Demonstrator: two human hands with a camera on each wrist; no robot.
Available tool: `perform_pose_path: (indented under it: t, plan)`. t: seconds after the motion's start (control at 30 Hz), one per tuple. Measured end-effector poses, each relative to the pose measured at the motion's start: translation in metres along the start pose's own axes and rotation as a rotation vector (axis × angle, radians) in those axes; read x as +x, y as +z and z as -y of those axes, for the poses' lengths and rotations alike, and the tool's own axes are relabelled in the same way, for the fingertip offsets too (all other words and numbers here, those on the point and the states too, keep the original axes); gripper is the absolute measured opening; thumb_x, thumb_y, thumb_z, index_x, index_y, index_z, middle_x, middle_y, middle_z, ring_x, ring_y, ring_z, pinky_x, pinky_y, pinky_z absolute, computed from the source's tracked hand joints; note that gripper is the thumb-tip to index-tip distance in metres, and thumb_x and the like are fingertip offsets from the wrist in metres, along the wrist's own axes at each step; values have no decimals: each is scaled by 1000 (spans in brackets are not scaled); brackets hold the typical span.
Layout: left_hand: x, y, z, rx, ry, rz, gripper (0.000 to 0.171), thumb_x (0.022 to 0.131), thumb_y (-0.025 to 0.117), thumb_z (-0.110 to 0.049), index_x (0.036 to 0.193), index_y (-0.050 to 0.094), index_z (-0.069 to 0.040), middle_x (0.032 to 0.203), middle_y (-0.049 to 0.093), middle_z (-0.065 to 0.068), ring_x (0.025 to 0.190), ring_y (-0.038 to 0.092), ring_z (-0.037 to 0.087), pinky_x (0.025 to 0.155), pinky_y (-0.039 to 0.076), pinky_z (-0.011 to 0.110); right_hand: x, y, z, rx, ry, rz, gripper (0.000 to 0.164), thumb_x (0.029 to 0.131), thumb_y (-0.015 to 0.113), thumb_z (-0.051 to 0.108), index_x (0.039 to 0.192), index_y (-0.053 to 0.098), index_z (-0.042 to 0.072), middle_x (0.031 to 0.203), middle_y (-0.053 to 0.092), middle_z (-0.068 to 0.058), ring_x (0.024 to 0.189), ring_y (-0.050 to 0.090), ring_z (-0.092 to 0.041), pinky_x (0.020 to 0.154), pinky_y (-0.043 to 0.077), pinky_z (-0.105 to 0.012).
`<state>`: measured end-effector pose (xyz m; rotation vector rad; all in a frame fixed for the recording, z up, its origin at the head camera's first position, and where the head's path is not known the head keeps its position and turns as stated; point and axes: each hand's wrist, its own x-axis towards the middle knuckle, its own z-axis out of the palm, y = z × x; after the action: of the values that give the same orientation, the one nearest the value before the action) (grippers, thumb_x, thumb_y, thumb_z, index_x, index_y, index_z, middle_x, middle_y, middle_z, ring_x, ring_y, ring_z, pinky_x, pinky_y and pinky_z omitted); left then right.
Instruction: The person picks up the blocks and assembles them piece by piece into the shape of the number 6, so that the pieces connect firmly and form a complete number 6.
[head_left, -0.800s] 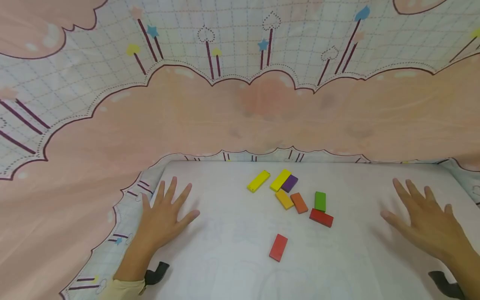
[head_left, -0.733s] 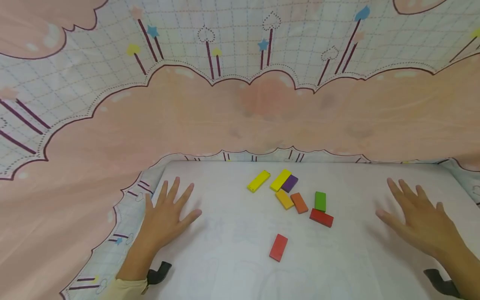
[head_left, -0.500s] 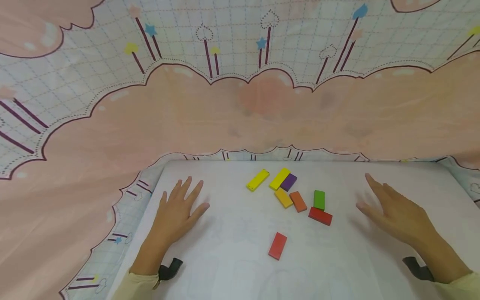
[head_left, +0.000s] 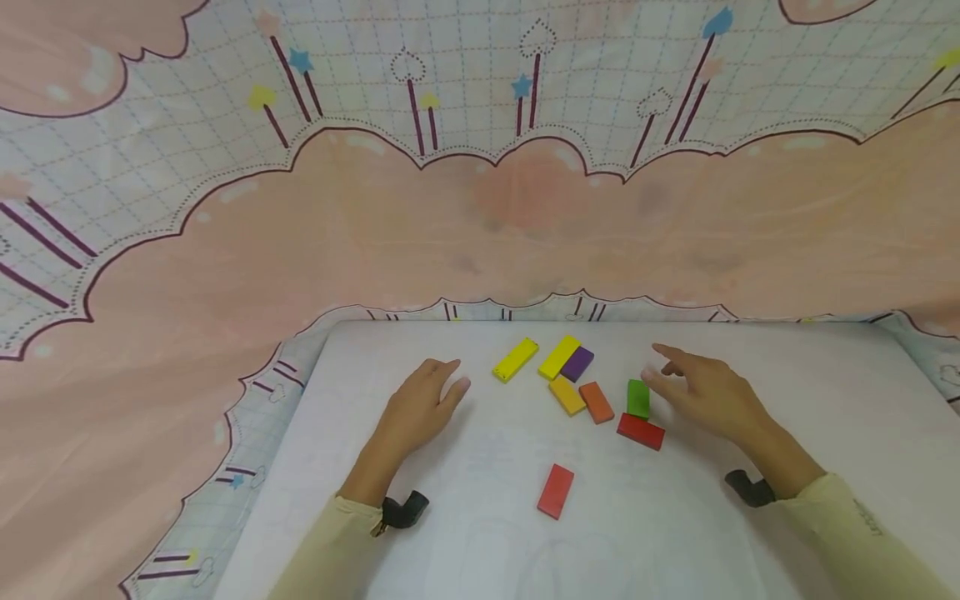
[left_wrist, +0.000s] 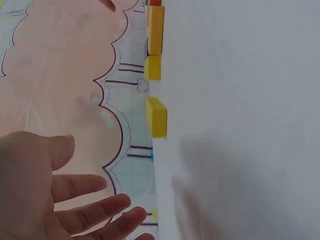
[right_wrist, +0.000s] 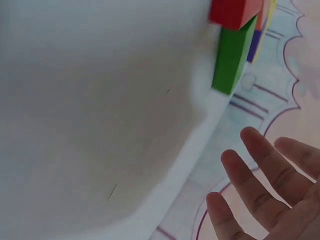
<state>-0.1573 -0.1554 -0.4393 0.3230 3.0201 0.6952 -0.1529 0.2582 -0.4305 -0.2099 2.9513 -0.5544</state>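
My left hand [head_left: 417, 408] hovers above the white table, left of a yellow block [head_left: 516, 360], its fingers loosely extended and holding nothing. On the other side my right hand [head_left: 708, 393] is over the table beside a green block [head_left: 638, 399], the thumb tip close to that block's edge in the head view. The right wrist view shows a gap between its fingers [right_wrist: 257, 190] and the green block. A red block [head_left: 641, 432] touches the green one. Farther left lie an orange block [head_left: 597, 402], an amber block [head_left: 567, 396], a second yellow block [head_left: 559, 357] and a purple block [head_left: 577, 364].
Nearer the person, a lighter red block [head_left: 556, 492] lies apart from the group. The white tabletop [head_left: 450, 533] ends at a back edge, behind which hangs a peach cloth [head_left: 465, 225] with printed scallops. Both wrists carry a black strap mount [head_left: 406, 509].
Both hands have moved inward toward the blocks, the right one farther to the left. Their spread fingers have drawn closer together. The blocks have stayed where they were.
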Motion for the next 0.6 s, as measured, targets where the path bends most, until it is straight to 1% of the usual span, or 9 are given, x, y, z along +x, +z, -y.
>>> perform_pose_path:
  t: [0.1,0.2,0.33,0.47,0.6]
  plan:
    - [11,8,-7,-77,-41,15,52,105,53,-45,146,57,-13,134,63,11,112,63,27,102,54,48,12,4,10,51,9,14,75,99,52,61,153,46,10,123,69,-20,112,63,-40,83,59,-57]
    - [21,17,-12,-148,-70,21,49,104,55,-42,143,60,-12,128,66,10,102,62,23,97,56,45,24,9,20,94,27,37,73,98,54,61,150,50,9,121,68,-19,109,63,-36,82,60,-53]
    - [34,27,-17,-215,-98,25,47,104,55,-40,139,62,-10,124,68,11,107,64,25,98,56,45,39,16,35,114,46,61,72,97,54,62,146,54,9,120,67,-19,107,63,-34,81,60,-49]
    - [45,34,-23,-270,-119,28,44,103,58,-38,134,65,-8,119,68,13,109,65,28,96,56,46,54,22,49,112,41,62,71,97,54,63,143,58,9,118,68,-18,105,63,-33,79,60,-46]
    - [53,41,-29,-292,-153,48,43,102,61,-38,131,67,-7,118,68,14,109,63,29,97,54,46,67,25,59,114,51,79,75,96,49,67,141,59,9,123,66,-18,109,61,-33,85,58,-49]
